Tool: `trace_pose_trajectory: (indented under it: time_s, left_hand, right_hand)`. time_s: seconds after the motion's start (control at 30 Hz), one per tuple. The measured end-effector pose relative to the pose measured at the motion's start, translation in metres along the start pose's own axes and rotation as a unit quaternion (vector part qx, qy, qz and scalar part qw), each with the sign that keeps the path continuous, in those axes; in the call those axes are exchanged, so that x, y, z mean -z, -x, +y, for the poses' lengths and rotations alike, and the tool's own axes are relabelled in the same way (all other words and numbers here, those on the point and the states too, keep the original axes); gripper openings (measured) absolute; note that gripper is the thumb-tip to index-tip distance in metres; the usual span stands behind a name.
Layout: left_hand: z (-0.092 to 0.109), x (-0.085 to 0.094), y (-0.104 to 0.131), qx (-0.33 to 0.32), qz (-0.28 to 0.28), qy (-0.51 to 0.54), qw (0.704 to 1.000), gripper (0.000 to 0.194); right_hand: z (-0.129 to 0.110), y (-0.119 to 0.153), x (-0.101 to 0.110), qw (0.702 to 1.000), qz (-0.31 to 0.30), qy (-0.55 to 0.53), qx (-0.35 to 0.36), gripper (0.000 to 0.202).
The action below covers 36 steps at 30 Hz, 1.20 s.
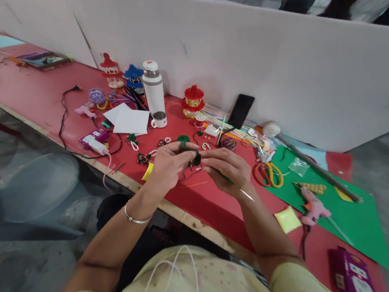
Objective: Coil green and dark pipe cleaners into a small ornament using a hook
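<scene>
— What's the setting?

— A long red table (44, 97) running along a white partition wall (276, 55), crowded with craft bits.

— And the work itself?

— A small dark green twist of pipe cleaner (195, 158), held up just above the table between both hands. It sits at the fingertips of the left hand (168, 165), which is closed on it from the left side. The right hand (227, 169) meets it from the right and is pinched on a green stem (227, 177) that runs down and to the right under the palm — so the long axis slants from the twist toward the right wrist. Both hands touch the piece; neither is clearly nearer.

— What lies close by?

— Just beyond the fingers, a green ring (183, 139) and small beaded pieces (135, 145) on the table. To the right, scissors (268, 174) with red and yellow handles at the edge of a green sheet (359, 223), and a pink glue gun (313, 208) on that sheet.

— Farther out?

— A white flask (154, 88) with its cup (159, 119), white paper (128, 119), a red paper lantern (193, 101) and a black phone (241, 110) leaning on the wall.
</scene>
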<state>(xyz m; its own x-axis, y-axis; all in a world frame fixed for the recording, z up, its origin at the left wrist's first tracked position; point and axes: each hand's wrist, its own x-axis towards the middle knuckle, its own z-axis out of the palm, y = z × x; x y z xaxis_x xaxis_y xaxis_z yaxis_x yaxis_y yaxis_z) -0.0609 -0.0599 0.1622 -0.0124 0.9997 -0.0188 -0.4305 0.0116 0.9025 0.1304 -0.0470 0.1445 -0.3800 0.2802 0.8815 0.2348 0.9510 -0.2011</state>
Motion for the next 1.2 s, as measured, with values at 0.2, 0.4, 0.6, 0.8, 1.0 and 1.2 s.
trace_pose_trajectory:
  time_s: [0.2, 0.4, 0.6, 0.8, 1.0, 1.2]
  left_hand:
    - [0.0, -0.008, -0.001, -0.011, 0.022, 0.044, 0.999, 0.02]
    - [-0.004, -0.01, -0.004, -0.031, 0.036, 0.049, 0.998, 0.02]
    - [-0.005, -0.01, -0.005, -0.054, 0.052, 0.039, 0.996, 0.025]
    - [-0.007, -0.011, -0.006, -0.032, 0.047, 0.056, 0.997, 0.028]
    - [-0.008, -0.012, -0.005, -0.011, 0.03, 0.06, 0.998, 0.032]
    - [-0.016, -0.008, -0.004, -0.043, 0.016, 0.034, 0.998, 0.026]
  right_hand:
    - [0.0, 0.003, 0.004, 0.997, 0.014, -0.044, -0.055, 0.031]
    - [0.001, 0.006, 0.004, 0.992, 0.01, -0.081, -0.1, 0.029]
    - [0.0, 0.005, 0.007, 0.988, -0.007, -0.085, -0.129, 0.026]
    - [0.001, 0.005, 0.009, 0.976, -0.007, -0.148, -0.162, 0.024]
    - [0.01, 0.012, 0.004, 0.973, 0.038, -0.158, -0.165, 0.025]
    - [0.011, 0.013, 0.0, 0.973, 0.045, -0.138, -0.179, 0.029]
